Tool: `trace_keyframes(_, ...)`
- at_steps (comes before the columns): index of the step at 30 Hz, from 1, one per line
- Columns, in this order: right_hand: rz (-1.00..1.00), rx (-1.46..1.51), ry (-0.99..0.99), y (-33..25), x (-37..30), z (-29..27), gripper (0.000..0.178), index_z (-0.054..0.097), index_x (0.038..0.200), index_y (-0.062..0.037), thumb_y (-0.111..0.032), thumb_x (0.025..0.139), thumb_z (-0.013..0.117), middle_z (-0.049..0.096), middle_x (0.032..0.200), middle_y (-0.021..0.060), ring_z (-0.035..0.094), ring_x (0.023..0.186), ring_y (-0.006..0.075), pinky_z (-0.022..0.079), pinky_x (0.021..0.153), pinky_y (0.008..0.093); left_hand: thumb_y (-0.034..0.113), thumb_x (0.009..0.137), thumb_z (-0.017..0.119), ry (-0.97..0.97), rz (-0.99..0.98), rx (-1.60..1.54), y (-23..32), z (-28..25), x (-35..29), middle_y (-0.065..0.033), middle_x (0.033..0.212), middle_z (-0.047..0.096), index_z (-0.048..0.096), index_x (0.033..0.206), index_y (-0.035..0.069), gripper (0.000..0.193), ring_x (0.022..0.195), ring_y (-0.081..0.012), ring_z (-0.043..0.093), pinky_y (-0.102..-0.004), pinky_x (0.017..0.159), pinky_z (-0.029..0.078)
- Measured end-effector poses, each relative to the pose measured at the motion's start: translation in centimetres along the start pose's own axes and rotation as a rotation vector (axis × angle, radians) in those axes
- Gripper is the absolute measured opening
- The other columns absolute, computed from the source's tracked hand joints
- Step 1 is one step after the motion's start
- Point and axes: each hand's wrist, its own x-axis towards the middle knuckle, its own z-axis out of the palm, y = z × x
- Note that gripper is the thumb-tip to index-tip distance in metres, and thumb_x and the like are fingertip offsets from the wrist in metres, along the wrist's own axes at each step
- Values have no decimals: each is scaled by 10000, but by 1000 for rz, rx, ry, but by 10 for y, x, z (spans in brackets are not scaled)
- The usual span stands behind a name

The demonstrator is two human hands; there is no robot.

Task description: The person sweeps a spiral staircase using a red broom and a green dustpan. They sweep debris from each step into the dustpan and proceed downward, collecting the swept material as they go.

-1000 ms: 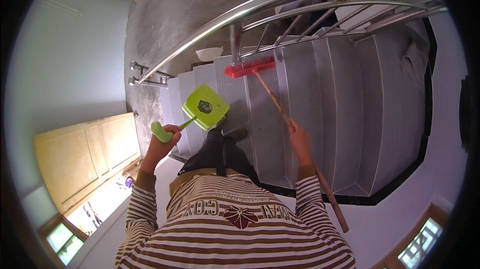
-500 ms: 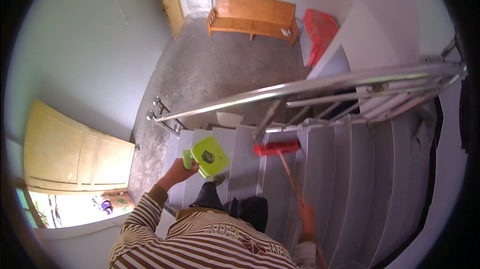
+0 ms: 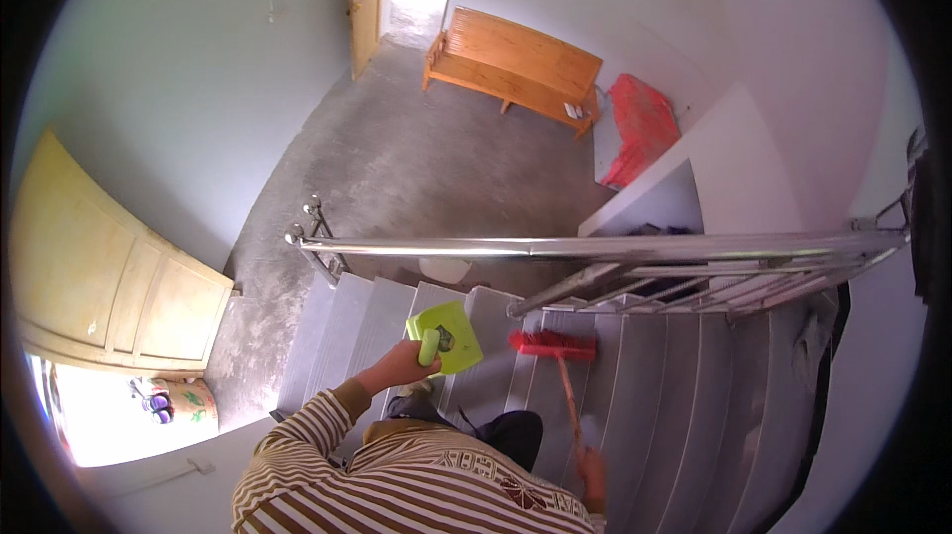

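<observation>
The left hand is closed around the green handle of a lime-green dustpan, held out over the steps. The right hand, slightly blurred, is clamped on the wooden stick of a red-headed broom, whose head is at the steps' railing side. Under both lies a grey tiled staircase, its treads fanning out to the right; the person's dark-trousered legs are on it. A steel railing crosses between stairs and room, partly hiding a white basin behind it. Beyond spreads a bare grey concrete floor with pale walls, an orange wooden bench and, beside it, a red sheet. A pale yellow door stands at left, another wooden door at the far doorway
</observation>
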Motion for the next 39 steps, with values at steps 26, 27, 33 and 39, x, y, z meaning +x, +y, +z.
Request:
trace_keyframes(26,81,363,57,-116,-24,-118,388,619,1324,-124,-324,1006,522,695,1139,185,686,1009,303,509,846,390,107,871,678,-64,31,-55,4,-33,-35,-86,787,700,686,874,-23,130,650,-119,622,-289,605,500)
trace_keyframes(27,79,310,88,-107,0,-116,385,619,1325,-125,-315,1006,521,700,1140,177,684,1012,308,507,852,392,105,874,677,-88,15,-56,6,-32,-34,-88,803,703,682,867,-22,127,648,-118,621,-287,602,500)
trace_keyframes(33,194,416,-25,-74,52,-113,393,610,1357,-160,-323,1007,539,723,919,82,655,751,220,510,678,359,86,872,682,-179,-7,-91,6,-28,-24,-113,894,712,663,841,-23,115,662,-126,624,-290,611,511)
trace_keyframes(39,543,953,-195,-77,-65,-78,372,595,1384,-266,-331,1030,502,478,627,-9,388,443,78,281,374,242,84,866,679,-223,-6,-10,29,-30,-4,-129,912,727,674,861,-21,105,780,-187,674,-326,708,536)
